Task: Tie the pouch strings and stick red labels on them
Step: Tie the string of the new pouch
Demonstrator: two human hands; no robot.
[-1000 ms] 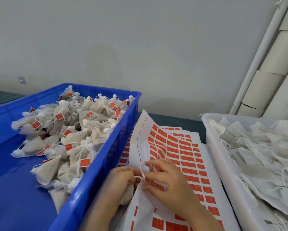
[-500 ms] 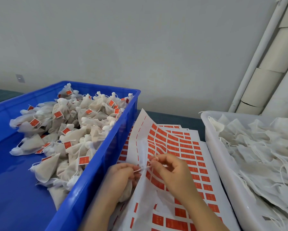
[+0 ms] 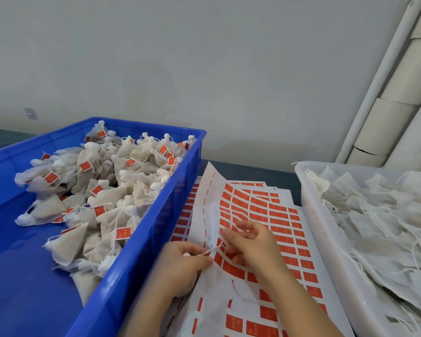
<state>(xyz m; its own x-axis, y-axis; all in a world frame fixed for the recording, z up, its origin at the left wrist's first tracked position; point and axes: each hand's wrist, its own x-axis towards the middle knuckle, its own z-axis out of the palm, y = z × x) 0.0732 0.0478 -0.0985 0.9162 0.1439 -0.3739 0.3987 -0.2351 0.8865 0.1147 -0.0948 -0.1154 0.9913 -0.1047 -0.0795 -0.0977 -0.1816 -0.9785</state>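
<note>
Just right of the blue crate (image 3: 155, 239), the person's left hand (image 3: 186, 262) is gripping a small cloth pouch (image 3: 188, 287) and pinching its string (image 3: 213, 249). The right hand (image 3: 254, 244) is pinching the string's free end, and both are hovering over the red label sheet (image 3: 284, 229). To my eye the knot is being drawn. Pulling evenly against the pouch neck should be seating it snugly before a label is peeled. Finished, labelled pouches (image 3: 102, 190) are lying inside the crate.

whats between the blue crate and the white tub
In the head view, red label sheets lie between the blue crate and the white tub; the left hand and right hand hold a pouch string over them.
</note>
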